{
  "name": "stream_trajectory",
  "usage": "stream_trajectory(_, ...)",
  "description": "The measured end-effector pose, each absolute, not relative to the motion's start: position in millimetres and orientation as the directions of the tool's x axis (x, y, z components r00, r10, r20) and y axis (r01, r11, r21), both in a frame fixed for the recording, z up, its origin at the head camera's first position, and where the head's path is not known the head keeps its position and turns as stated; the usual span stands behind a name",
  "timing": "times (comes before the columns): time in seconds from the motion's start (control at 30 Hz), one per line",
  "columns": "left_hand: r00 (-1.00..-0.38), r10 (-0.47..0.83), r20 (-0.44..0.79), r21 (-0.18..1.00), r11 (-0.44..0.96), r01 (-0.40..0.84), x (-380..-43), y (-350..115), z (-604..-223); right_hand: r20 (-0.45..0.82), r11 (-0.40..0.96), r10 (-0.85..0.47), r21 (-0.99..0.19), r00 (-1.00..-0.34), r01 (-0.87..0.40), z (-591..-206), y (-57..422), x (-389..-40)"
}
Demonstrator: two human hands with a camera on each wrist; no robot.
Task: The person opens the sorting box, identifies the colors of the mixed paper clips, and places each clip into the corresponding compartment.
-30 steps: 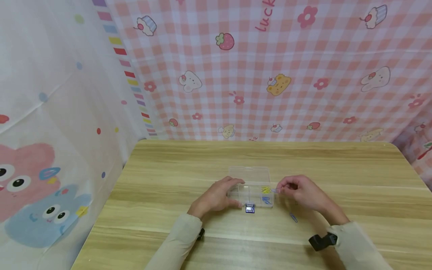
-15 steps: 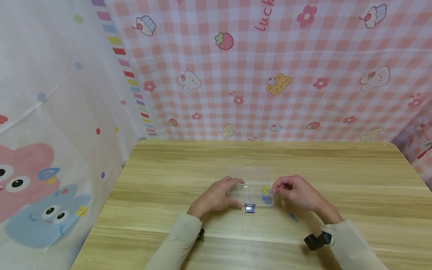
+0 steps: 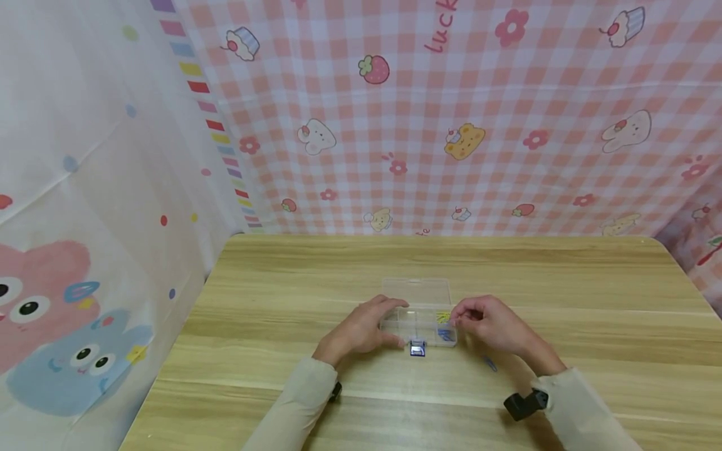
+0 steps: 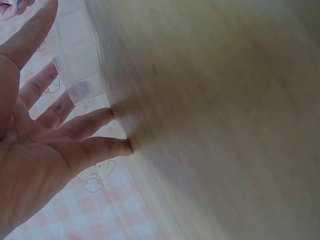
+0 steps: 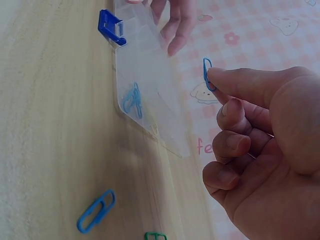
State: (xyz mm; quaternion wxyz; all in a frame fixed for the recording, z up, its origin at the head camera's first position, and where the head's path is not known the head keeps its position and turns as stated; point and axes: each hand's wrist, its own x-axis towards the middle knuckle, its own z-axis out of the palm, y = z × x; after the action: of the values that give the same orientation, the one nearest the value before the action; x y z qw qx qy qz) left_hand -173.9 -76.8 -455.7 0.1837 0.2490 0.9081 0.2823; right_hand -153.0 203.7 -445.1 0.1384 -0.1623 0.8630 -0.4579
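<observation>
A clear plastic compartment box (image 3: pixel 425 332) stands on the table with its lid (image 3: pixel 416 291) swung back. My left hand (image 3: pixel 368 326) holds the box's left end between thumb and fingers; in the left wrist view two fingertips rest on the tabletop. Between thumb and index finger, my right hand (image 5: pixel 260 120) pinches a blue paper clip (image 5: pixel 206 75), close above the box's right end. Blue paper clips (image 5: pixel 133 101) lie in the near right compartment. Yellow paper clips (image 3: pixel 442 317) fill the one behind it.
A loose blue paper clip (image 5: pixel 96 211) lies on the table (image 3: pixel 271 388) right of the box. Nearby, a green paper clip (image 5: pixel 156 236) shows at the bottom edge of the right wrist view. The box's blue latch (image 3: pixel 417 348) hangs at its front. Behind the table is a checked cloth (image 3: pixel 338 94).
My right hand has moved left with its blue paper clip, from beside the box to over its right compartments. The left hand and the box have stayed put.
</observation>
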Motion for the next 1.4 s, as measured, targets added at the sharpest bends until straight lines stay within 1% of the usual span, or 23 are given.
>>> stream_trajectory(0.2,-0.807,0.560,-0.190,0.602,0.716,0.355,-174.0,-76.3,-456.2,-0.092,0.541,-0.413,-0.825,-0.906,-0.163,-446.1,205.3,-151.0)
stream_trajectory(0.57,-0.809,0.551,-0.204,0.606,0.720,0.338,-173.1,-75.1,-455.8,-0.116,0.529,-0.398,-0.840,-0.910,-0.125,-448.7,226.7,-138.4)
stream_trajectory(0.77,-0.808,0.556,-0.194,0.597,0.720,0.353,-173.3,-74.7,-454.8,-0.134,0.530,-0.391,-0.842,-0.910,-0.104,-455.0,239.8,-128.4)
stream_trajectory(0.97,-0.805,0.562,-0.191,0.596,0.718,0.360,-173.0,-75.1,-454.7,-0.133,0.554,-0.396,-0.824,-0.909,-0.120,-465.4,251.0,-118.8)
stream_trajectory(1.4,-0.808,0.559,-0.188,0.593,0.720,0.360,-172.6,-75.5,-455.0,-0.129,0.480,-0.435,-0.871,-0.891,-0.108,-479.6,264.4,-110.4)
